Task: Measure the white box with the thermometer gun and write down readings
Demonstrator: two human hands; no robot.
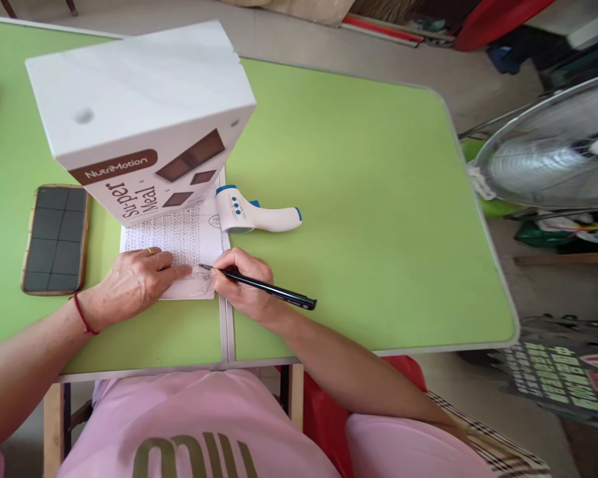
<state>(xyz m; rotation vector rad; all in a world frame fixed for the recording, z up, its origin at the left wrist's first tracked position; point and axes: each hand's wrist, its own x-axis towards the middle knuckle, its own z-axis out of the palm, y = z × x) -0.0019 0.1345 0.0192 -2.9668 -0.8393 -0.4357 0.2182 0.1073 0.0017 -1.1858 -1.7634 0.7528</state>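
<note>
A sheet of paper covered in small handwriting lies on the green table, its far part hidden by a tall white box. My left hand rests on the paper, fingers stretched out, a ring on one of them and a red cord at the wrist. Gripped in my right hand is a black pen, its tip on or just over the writing near my left index finger. Just beyond my right hand lies a white and blue infrared thermometer, touching or overlapping the paper's right side.
The white NutriMotion box stands upright behind my hands. To the left lies a solar power bank with dark panels. A seam crosses the green table beside the paper. A large fan stands past the table's right edge.
</note>
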